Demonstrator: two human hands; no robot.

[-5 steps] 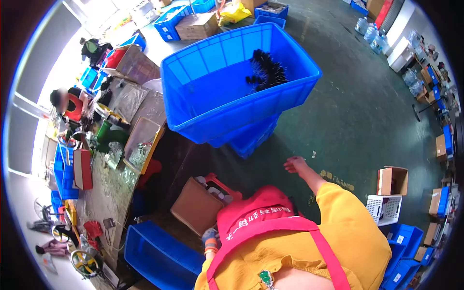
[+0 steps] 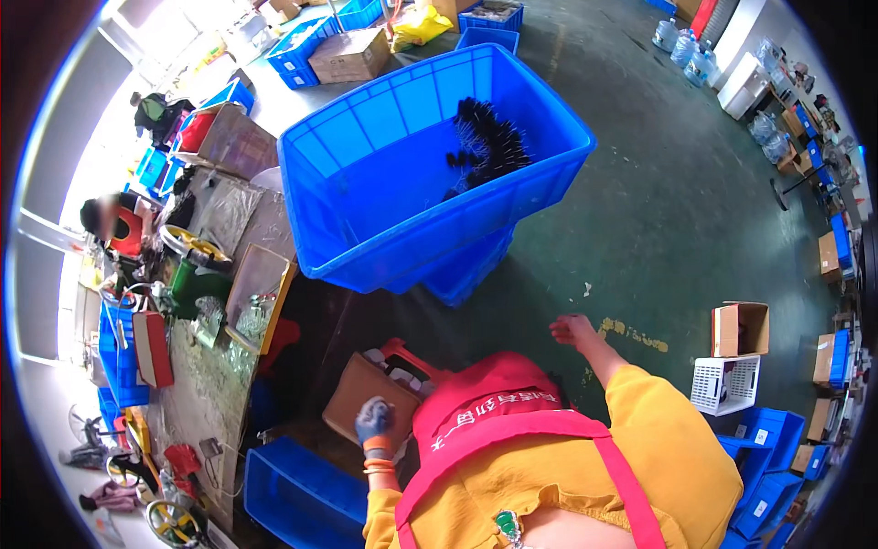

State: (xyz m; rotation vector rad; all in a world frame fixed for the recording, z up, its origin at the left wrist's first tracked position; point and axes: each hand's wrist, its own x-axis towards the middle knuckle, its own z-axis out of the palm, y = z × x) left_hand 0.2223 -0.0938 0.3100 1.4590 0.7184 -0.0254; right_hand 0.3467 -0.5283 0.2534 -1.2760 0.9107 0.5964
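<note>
Nearest the camera, the person's yellow sleeves and red apron [image 2: 494,403] fill the lower frame. The left hand [image 2: 375,423], in a grey knitted glove with an orange cuff, is closed into a loose fist over the edge of an open brown cardboard box [image 2: 361,395]; whether it grips anything cannot be told. That box sits on a red plastic stool [image 2: 413,355], just beside the person's left side. Below it lies an empty-looking blue plastic crate [image 2: 293,494] on the floor.

The right hand [image 2: 574,329], bare, is stretched forward over the dark green floor [image 2: 677,229] with fingers curled together; it touches nothing visible and holds nothing that can be made out.

Beyond both hands stands a large blue plastic tub [image 2: 402,183], tilted and resting on a second blue container beneath it. Inside, against its far wall, lies a cluster of black bristly parts [image 2: 489,146]; their exact kind cannot be told.

To the left runs a cluttered workbench [image 2: 219,348], where another person in a red top [image 2: 123,229] sits. To the right, well apart, stand a white lattice basket [image 2: 725,384] and a small open cardboard carton [image 2: 739,328].
</note>
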